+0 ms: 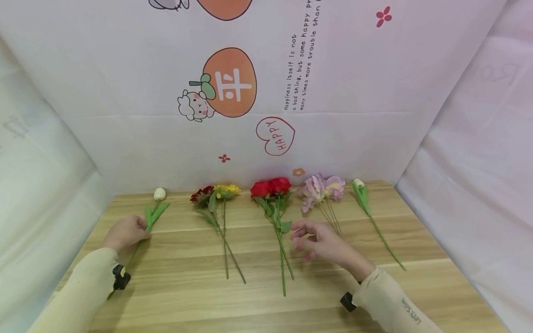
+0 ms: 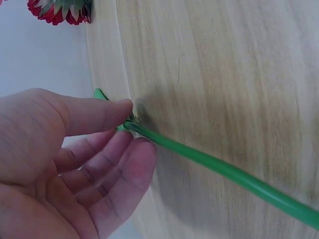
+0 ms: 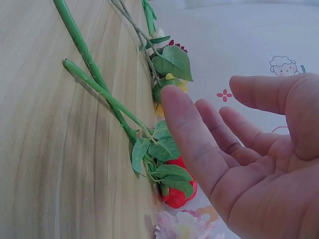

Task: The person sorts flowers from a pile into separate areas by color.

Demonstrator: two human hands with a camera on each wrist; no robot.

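At the table's left, my left hand [image 1: 128, 232] pinches the green stem of a white tulip [image 1: 159, 194] between thumb and fingers. The left wrist view shows its stem [image 2: 224, 172] slanting out from the fingertips to the lower right. My right hand [image 1: 318, 243] holds nothing and hovers just right of two red roses [image 1: 270, 187], whose stems [image 1: 283, 263] cross on the table. In the right wrist view its fingers [image 3: 192, 134] are spread loosely, with rose leaves [image 3: 164, 149] beyond them. Pale purple flowers [image 1: 318, 188] lie behind this hand, their lower stems hidden by it.
A dark red flower [image 1: 202, 196] and a yellow one [image 1: 226, 191] lie with crossed stems left of the roses. A second white tulip [image 1: 361, 196] lies at the right. White printed cloth [image 1: 341, 138] stands behind the wooden table [image 1: 175, 296], with cloth walls on both sides.
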